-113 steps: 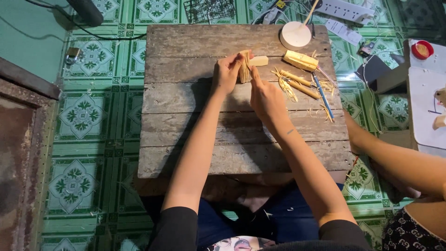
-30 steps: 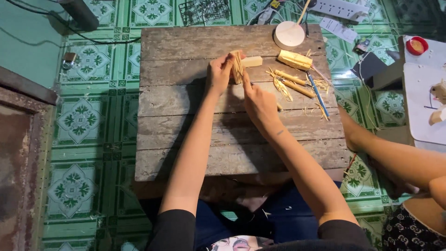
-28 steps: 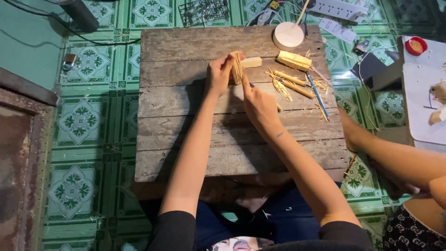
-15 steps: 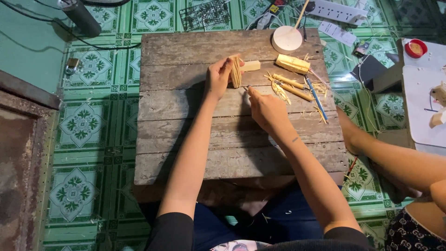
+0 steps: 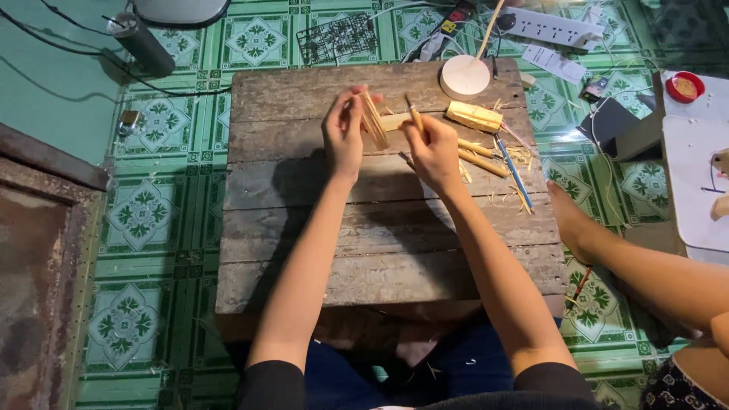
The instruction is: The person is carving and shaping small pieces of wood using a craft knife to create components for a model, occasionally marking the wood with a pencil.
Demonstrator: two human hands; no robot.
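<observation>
Far left: dark cylinder (image 5: 141,44) lying on the green patterned floor tiles (image 5: 140,216), cable running past it, well apart from the work. Wooden plank table (image 5: 319,250) takes up the middle, low enough to work seated w/ both arms over it. Left hand (image 5: 343,135) is raised above the far part of the table, fingers closed round a small bundle of bamboo strips (image 5: 372,120), held near upright and tilted a bit, prob. so the top ends stay open to the other hand. Just beside it, right hand (image 5: 434,149) is pinched narrow on a thin bamboo stick (image 5: 414,115), tip pointing up toward the bundle; can't tell if stick and bundle touch. A flat pale offcut (image 5: 394,121) lies on the table between and behind the hands. Further right, within easy reach: chunky bamboo block (image 5: 474,116), a few split pieces (image 5: 480,156), a blue pen (image 5: 514,171), shavings round them. Round white disc (image 5: 465,77) w/ a stick through it sits at the table's far edge. Far right, another person's arm (image 5: 645,266) rests by the table corner, hand on the floor, touching nothing on the table.
</observation>
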